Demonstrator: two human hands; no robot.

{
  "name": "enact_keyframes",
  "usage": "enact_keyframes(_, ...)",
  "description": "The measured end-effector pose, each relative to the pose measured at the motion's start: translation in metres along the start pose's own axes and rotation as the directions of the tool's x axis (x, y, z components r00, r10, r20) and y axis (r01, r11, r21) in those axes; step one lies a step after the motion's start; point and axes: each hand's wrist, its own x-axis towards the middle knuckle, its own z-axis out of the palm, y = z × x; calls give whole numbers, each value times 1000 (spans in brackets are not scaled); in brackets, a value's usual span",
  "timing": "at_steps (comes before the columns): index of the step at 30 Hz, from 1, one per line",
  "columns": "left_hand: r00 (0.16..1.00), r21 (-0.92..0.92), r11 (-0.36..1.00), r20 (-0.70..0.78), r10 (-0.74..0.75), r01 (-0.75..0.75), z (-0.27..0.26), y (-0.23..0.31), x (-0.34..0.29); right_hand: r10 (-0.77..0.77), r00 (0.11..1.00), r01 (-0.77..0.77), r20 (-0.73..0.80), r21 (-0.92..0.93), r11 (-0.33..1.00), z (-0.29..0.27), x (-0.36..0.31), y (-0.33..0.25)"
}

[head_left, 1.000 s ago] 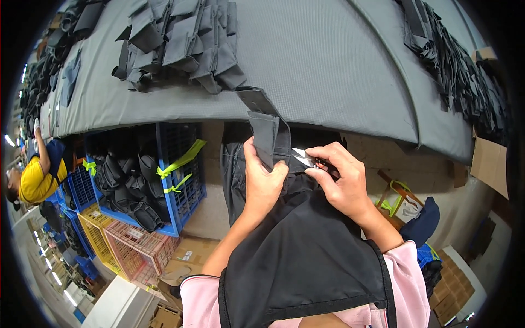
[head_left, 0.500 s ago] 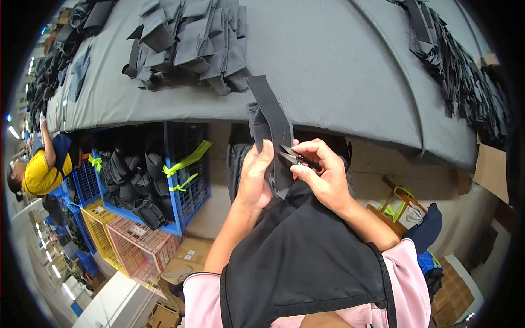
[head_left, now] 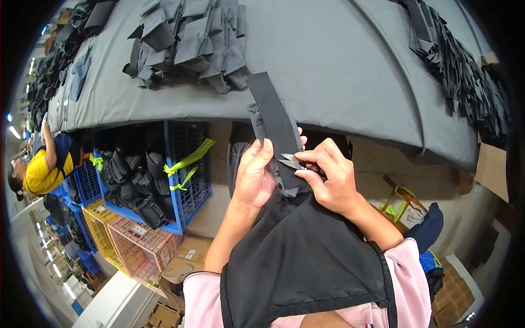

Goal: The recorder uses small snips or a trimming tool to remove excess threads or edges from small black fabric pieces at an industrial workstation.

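My left hand (head_left: 256,174) is closed on a dark grey sewn fabric piece (head_left: 272,112) with a long flat strip. It hangs over the near edge of the covered table, its upper end pointing away from me. Between the fingers and thumb of my right hand (head_left: 334,177) are small thread snips (head_left: 290,160). Their two pointed blades stand apart and lie against the strip's right side, close to my left thumb. My right palm and curled fingers hide most of the handle.
Across the table, draped in grey cloth (head_left: 328,65), lie a stack of grey sewn pieces (head_left: 191,46) and a long dark pile (head_left: 454,71). A blue crate (head_left: 174,180) of black pieces stands below left, beside a pink crate (head_left: 143,243). A person in yellow (head_left: 42,172) works at far left.
The fabric piece has turned so its strip shows flatter and broader. My right hand has shifted slightly down and right, and the snips' blades now point more to the left.
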Motion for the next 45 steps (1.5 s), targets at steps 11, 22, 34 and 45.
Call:
enact_keyframes(11, 1000, -32, 999, -29, -11, 10, 1, 2, -1, -237, 968, 221, -84, -161, 962, -2, 0, -1)
enact_keyframes(22, 998, -74, 997, -67, 10, -15, -4, 10, -1, 39, 994, -49, -103, -98, 994, -19, -9, 10)
enact_keyframes(34, 997, -127, 991, -65, -47, 39, -8, 6, -2, -118, 986, 97, -118, -171, 981, -13, -3, 18)
enact_keyframes(45, 996, -87, 995, -77, -51, 44, -6, 7, -2, -171, 985, 157, -33, -255, 954, -17, -3, 12)
